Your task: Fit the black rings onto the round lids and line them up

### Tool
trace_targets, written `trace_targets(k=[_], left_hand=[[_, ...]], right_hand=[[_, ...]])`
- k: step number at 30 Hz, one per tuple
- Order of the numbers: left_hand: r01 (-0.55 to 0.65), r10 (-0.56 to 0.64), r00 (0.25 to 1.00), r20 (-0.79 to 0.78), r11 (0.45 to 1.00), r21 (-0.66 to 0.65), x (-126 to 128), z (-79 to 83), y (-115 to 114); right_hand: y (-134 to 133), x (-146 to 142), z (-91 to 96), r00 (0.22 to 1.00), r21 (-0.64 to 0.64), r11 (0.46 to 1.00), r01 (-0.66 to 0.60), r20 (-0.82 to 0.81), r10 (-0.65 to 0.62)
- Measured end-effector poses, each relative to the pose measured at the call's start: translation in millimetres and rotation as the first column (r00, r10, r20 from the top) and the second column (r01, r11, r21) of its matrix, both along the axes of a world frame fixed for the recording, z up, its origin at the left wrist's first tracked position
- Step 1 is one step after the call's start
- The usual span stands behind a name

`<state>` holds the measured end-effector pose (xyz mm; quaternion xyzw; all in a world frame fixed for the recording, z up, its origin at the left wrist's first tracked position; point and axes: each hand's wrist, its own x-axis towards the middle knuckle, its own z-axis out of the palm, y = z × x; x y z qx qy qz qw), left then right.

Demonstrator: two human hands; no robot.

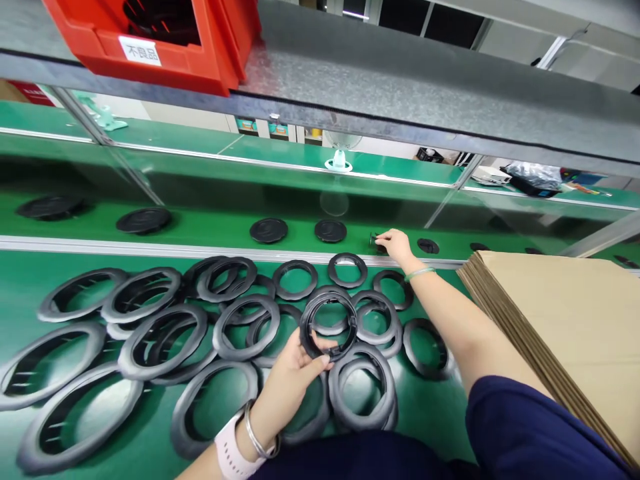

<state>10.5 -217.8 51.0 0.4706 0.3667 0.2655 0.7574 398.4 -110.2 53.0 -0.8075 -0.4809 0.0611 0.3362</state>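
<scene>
Left hand [300,363]: thumb and fingers clamped on lower rim of a black ring [329,325], held tilted up off the pile, near centre of the bench. White watch [231,448] and a bangle at that wrist.

Right hand [397,245]: arm stretched forward across the aluminium rail [150,249], fingertips on a small dark part [376,241] at near edge of the conveyor belt [210,223]. Pinched or merely touched, cannot tell. Green bracelet [419,272] at the wrist.

Progress, judged from layout only: one ring in hand, many loose rings [160,333] overlapping on the green bench mat [440,407], so bulk of the pile apparently unhandled. Four black discs [269,230] spaced along the belt, smaller dark pieces further right.

Surroundings: stack of cardboard sheets [560,320] at right, just beside the right forearm, hemming in that side. Red bin [165,47] with white label on steel shelf [400,87] overhead, low above the belt. Rail between bench and belt, crossed by the reaching arm. Nothing between left hand and the pile.
</scene>
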Motion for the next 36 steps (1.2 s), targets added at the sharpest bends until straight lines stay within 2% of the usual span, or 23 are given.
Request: trace_targets(k=[3,5,7,10,12,15,18,25,31,36], left_hand=[[-0.01,0.014,0.999,-0.051,0.996,0.085,0,-2.2,-2],[0.0,0.011,0.997,-0.078,0.991,0.136,0,-3.5,-4],[0.019,-0.004,0.996,-0.091,0.987,0.159,0,-3.8,-5],[0.016,-0.005,0.998,-0.068,0.985,0.172,1,-3.0,-7],[0.005,0.006,0.998,-0.059,0.984,0.179,2,-2.7,-8],[0.006,0.009,0.996,-0.084,0.985,0.17,2,-4.0,-8],[-0.003,0.017,0.996,-0.087,0.988,0.156,2,-6.6,-8],[-0.01,0.024,0.997,-0.079,0.985,0.174,2,-8.2,-11],[-0.008,0.025,0.995,-0.093,0.984,0.178,4,-5.3,-10],[-0.001,0.022,0.993,-0.115,0.983,0.181,5,-1.9,-10]], right_hand=[[-40,-45,23.7,0.99,0.165,0.981,-0.104,-0.075,0.118],[-79,-85,39.9,0.952,0.311,0.918,-0.246,-0.1,0.289],[-117,-126,52.0,0.913,0.383,0.853,-0.355,-0.056,0.405],[-157,-174,53.5,0.856,0.435,0.753,-0.494,0.09,0.51],[-168,-192,43.6,0.827,0.431,0.709,-0.558,0.214,0.52],[-166,-203,25.2,0.792,0.402,0.685,-0.607,0.367,0.487],[-161,-205,15.1,0.778,0.371,0.693,-0.618,0.415,0.472],[-163,-205,8.8,0.743,0.332,0.683,-0.65,0.464,0.482],[-166,-199,-1.0,0.65,0.278,0.627,-0.727,0.571,0.501],[-165,-199,-1.8,0.643,0.242,0.647,-0.723,0.579,0.502]])
